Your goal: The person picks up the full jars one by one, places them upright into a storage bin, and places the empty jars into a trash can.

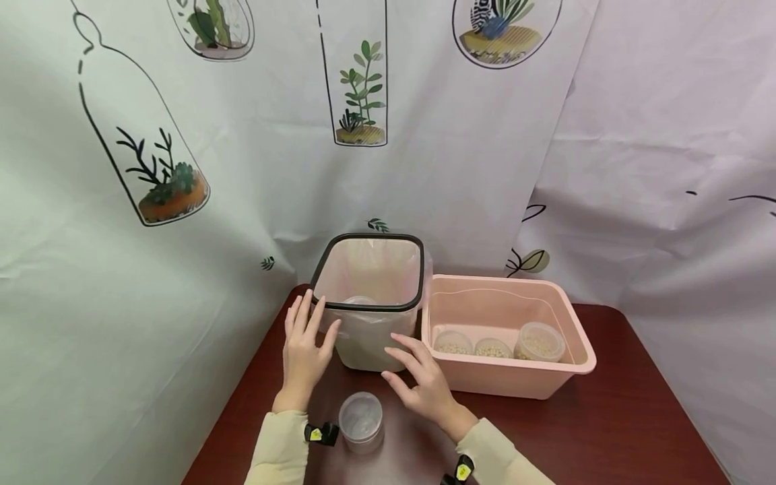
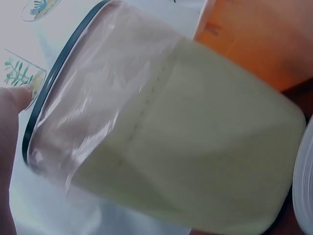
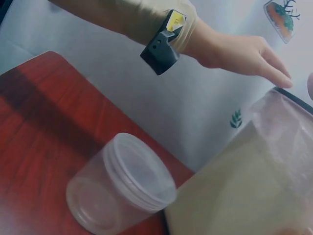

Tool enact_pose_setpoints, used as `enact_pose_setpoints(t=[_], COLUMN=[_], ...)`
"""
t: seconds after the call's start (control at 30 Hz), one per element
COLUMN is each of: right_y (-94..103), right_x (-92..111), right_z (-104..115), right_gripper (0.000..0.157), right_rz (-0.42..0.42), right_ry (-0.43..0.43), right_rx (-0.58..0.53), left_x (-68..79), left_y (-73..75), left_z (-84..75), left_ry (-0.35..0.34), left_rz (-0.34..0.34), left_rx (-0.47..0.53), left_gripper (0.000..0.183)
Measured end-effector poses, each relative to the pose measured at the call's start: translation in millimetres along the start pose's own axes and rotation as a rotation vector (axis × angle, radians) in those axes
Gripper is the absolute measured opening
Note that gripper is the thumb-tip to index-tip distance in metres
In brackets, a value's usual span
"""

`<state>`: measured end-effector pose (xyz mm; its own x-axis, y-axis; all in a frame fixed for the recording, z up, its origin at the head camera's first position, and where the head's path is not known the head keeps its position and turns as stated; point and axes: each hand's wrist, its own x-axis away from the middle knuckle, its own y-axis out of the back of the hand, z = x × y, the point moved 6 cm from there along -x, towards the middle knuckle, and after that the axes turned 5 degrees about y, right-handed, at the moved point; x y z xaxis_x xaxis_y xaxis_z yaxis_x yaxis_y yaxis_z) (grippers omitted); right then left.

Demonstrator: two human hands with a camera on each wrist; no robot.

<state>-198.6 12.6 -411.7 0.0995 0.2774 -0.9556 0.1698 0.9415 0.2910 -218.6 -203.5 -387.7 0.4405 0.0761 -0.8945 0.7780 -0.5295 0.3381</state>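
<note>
A pale bin (image 1: 370, 343) with a black rim and a clear plastic liner (image 2: 93, 107) stands at the back of the table. My left hand (image 1: 305, 353) is at the rim's front left corner, fingers extended; whether it touches the rim is unclear. In front of the bin's right side, my right hand (image 1: 424, 384) has its fingers spread and holds nothing. A clear plastic jar (image 3: 122, 186) stands upright between my forearms, with nothing visible inside. Part of a round, translucent object (image 1: 360, 300) shows inside the bin.
Right of the bin sits a pink rectangular tub (image 1: 503, 378). Several clear round containers of pale grains, one of them a larger jar (image 1: 539, 342), are in it. A printed cloth (image 1: 448, 182) hangs behind the dark red table (image 1: 630, 404).
</note>
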Motion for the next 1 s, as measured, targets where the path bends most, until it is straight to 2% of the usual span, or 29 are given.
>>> enact_pose_setpoints(t=[0.27, 0.47, 0.77, 1.0], right_y=[-15.1, -27.6, -48.5, -67.3], right_x=[18.9, 34.3, 67.2, 87.9], right_z=[12.1, 21.2, 29.8, 28.3], right_gripper=[0.038, 0.045, 0.049, 0.048], right_rz=[0.103, 0.179, 0.329, 0.479], right_ry=[0.004, -0.029, -0.18, -0.311], right_rx=[-0.032, -0.033, -0.053, -0.116], left_x=[10.8, 18.6, 32.9, 35.0], left_y=[19.2, 31.8, 43.6, 49.5], left_z=[15.5, 27.7, 42.7, 49.1], left_ry=[0.04, 0.067, 0.127, 0.136], left_rz=[-0.006, -0.036, -0.038, -0.053], left_rx=[-0.038, -0.055, -0.108, -0.146], left_gripper=[0.05, 0.049, 0.052, 0.054])
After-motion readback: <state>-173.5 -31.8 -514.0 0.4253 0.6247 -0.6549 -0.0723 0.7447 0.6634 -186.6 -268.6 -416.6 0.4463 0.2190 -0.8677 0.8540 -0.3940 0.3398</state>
